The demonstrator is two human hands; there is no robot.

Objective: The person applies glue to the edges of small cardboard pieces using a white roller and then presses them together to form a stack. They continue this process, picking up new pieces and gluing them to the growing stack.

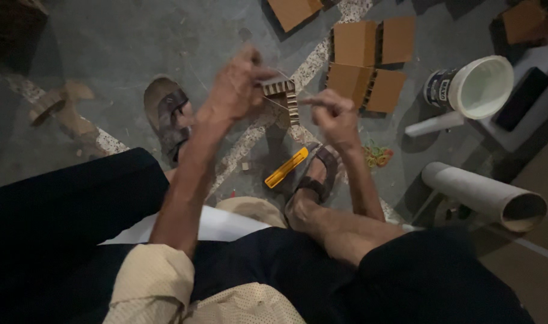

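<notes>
Left hand [235, 90] pinched tight on small corrugated cardboard piece [283, 99], right hand [334, 117] fisted shut around a thin thread [278, 104].

Bare floor [166, 42] left; boxes [370, 63] right

Probably workshop floor: cardboard pieces [370, 63], glue tub [472, 87].

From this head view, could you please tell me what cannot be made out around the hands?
- Small cardboard bundle: partly covered by the left hand; how it is held is unclear.
- Thin strand toward the right hand: too fine and blurred to identify.
- White bucket: its inside is washed out.
- Cardboard tube: its interior is dark.
- Cardboard pieces at top: cut by the edge.
</notes>
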